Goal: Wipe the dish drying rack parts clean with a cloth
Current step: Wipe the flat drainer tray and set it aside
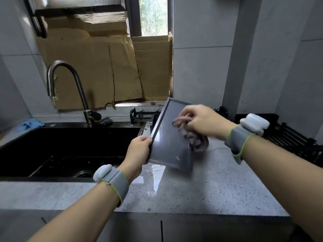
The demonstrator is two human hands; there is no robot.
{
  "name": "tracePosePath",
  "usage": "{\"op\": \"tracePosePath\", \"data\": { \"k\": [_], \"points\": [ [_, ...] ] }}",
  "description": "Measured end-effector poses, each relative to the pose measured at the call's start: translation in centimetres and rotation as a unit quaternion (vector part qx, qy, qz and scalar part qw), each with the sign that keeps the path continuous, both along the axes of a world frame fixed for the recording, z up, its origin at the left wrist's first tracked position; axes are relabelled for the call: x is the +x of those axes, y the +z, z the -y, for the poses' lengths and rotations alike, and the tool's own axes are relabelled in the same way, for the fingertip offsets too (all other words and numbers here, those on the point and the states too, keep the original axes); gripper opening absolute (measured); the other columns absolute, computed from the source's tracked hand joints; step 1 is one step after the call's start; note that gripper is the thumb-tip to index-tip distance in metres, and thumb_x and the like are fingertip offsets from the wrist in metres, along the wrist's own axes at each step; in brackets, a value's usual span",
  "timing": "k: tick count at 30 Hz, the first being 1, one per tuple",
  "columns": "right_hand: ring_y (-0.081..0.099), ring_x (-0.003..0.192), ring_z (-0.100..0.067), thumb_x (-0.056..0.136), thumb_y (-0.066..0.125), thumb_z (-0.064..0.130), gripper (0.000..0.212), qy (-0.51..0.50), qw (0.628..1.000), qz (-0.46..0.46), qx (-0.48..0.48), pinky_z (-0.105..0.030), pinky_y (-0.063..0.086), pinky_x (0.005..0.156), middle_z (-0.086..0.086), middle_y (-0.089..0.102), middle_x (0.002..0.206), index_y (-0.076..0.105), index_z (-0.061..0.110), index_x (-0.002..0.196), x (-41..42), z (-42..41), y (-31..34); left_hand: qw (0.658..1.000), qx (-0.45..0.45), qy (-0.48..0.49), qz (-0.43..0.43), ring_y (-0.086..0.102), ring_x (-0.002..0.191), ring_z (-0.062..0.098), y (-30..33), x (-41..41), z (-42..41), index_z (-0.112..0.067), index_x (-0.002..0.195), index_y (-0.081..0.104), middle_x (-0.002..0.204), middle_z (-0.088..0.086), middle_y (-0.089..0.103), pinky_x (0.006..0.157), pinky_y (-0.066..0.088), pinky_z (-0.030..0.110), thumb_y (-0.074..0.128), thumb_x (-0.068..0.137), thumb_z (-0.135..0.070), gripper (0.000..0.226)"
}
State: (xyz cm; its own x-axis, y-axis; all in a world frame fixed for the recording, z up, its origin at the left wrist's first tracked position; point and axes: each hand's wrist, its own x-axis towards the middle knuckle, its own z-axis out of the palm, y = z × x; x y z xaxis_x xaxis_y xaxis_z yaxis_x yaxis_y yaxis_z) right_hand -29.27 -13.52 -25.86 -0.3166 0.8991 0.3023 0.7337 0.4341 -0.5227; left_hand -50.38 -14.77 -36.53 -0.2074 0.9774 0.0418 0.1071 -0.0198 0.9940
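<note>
A dark grey drip tray point(170, 142) of the dish rack stands tilted over the speckled countertop point(201, 187), its lower edge near the counter. My left hand point(139, 151) grips the tray's left rim. My right hand point(202, 122) holds a bunched, patterned pinkish cloth point(195, 138) against the tray's inner face, near its upper right. Part of the cloth hangs past the tray's right edge. A black wire rack section point(293, 142) lies on the counter at the far right.
A black sink point(70, 147) fills the left, with a curved metal tap point(73, 88) behind it. A black rack bracket point(141, 116) stands behind the tray. A blue cloth point(30, 124) lies at the back left. Water puddles point(153, 177) wet the counter under the tray. Cardboard covers the window.
</note>
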Motion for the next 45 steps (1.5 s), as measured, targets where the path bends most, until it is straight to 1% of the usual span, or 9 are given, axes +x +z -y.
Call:
{"op": "tracePosePath", "data": {
  "k": [3,8,11,15,21,28,35,39,45],
  "points": [
    [0.061,0.095,-0.023,0.076,0.066,0.01,0.022,-0.105,0.989,-0.101,-0.031,-0.026,0.043,0.074,-0.001,0.066,0.097,0.066,0.022,0.094,-0.2,-3.1,-0.6,1.0,-0.008,-0.02,0.006,0.037,0.053,0.015,-0.1,1.1,0.6,-0.019,0.07,0.057,0.064,0.0,0.043,0.044,0.021,0.019,0.05,0.099,-0.017,0.03],
    [0.061,0.107,-0.028,0.081,0.06,0.014,0.017,-0.184,0.982,-0.042,0.019,-0.027,0.048,0.086,-0.009,0.07,0.107,0.074,0.021,0.089,-1.7,-5.0,-1.9,0.998,0.029,-0.057,0.009,0.05,0.075,0.022,0.5,2.6,1.4,-0.004,0.078,0.063,0.077,0.009,0.058,0.068,0.036,0.037,0.057,0.081,-0.037,0.033],
    [0.07,0.087,-0.024,0.081,0.055,0.013,0.02,-0.126,0.992,-0.006,-0.016,-0.034,0.057,0.084,-0.005,0.075,0.084,0.074,0.019,0.081,-2.4,-4.4,-2.6,0.998,0.042,-0.054,-0.002,0.049,0.071,0.02,0.7,2.8,1.3,-0.004,0.077,0.06,0.073,0.007,0.056,0.065,0.036,0.032,0.056,0.083,-0.035,0.032],
    [0.065,0.061,-0.002,0.081,0.052,0.004,0.031,0.013,0.998,0.055,-0.024,-0.022,0.055,0.065,0.003,0.072,0.065,0.076,0.024,0.082,-3.5,-0.9,-2.6,0.999,0.015,-0.025,0.017,0.033,0.05,0.013,0.7,2.3,0.2,-0.017,0.071,0.052,0.06,0.0,0.04,0.042,0.019,0.018,0.051,0.098,-0.012,0.027],
    [0.066,0.08,-0.02,0.074,0.055,0.009,0.028,0.162,0.972,0.164,-0.051,-0.037,0.056,0.076,-0.005,0.07,0.091,0.075,0.023,0.087,-3.3,3.0,-2.3,0.999,-0.01,-0.001,0.048,0.039,0.048,0.016,0.3,2.2,-1.1,-0.015,0.088,0.054,0.068,0.01,0.046,0.039,0.017,0.017,0.048,0.098,-0.013,0.012],
    [0.046,0.081,-0.025,0.078,0.043,0.011,0.029,0.162,0.934,0.195,0.252,-0.03,0.036,0.074,-0.006,0.06,0.098,0.071,0.011,0.085,-3.5,4.7,-4.7,0.997,-0.016,0.01,0.08,0.033,0.05,0.015,1.9,2.7,-2.2,-0.017,0.081,0.05,0.07,0.009,0.039,0.047,0.022,0.02,0.045,0.094,-0.008,0.016],
    [0.048,0.086,-0.02,0.088,0.049,0.017,0.026,0.121,0.947,0.219,0.2,-0.034,0.047,0.074,0.004,0.059,0.097,0.075,0.02,0.092,2.0,4.7,-7.1,0.997,0.026,0.068,0.038,0.031,0.049,0.015,1.5,0.5,-2.3,-0.02,0.072,0.039,0.067,0.006,0.035,0.043,0.019,0.02,0.042,0.101,-0.013,0.031],
    [0.055,0.092,-0.018,0.087,0.057,0.009,0.026,-0.049,0.996,0.068,0.035,-0.028,0.042,0.077,0.003,0.057,0.102,0.074,0.024,0.101,4.5,3.7,-8.4,0.995,0.053,0.087,0.0,0.031,0.048,0.016,1.4,-1.2,-2.1,-0.017,0.071,0.04,0.063,0.003,0.034,0.037,0.022,0.019,0.043,0.105,-0.02,0.035],
    [0.067,0.092,-0.025,0.07,0.067,0.012,0.021,-0.099,0.966,-0.198,-0.132,-0.04,0.054,0.083,0.001,0.074,0.089,0.073,0.025,0.086,2.2,1.6,-11.4,0.98,0.107,0.096,-0.138,0.037,0.061,0.019,1.1,-2.4,-0.8,0.001,0.076,0.05,0.065,0.005,0.044,0.053,0.027,0.033,0.047,0.104,-0.021,0.035]
  ]
}}
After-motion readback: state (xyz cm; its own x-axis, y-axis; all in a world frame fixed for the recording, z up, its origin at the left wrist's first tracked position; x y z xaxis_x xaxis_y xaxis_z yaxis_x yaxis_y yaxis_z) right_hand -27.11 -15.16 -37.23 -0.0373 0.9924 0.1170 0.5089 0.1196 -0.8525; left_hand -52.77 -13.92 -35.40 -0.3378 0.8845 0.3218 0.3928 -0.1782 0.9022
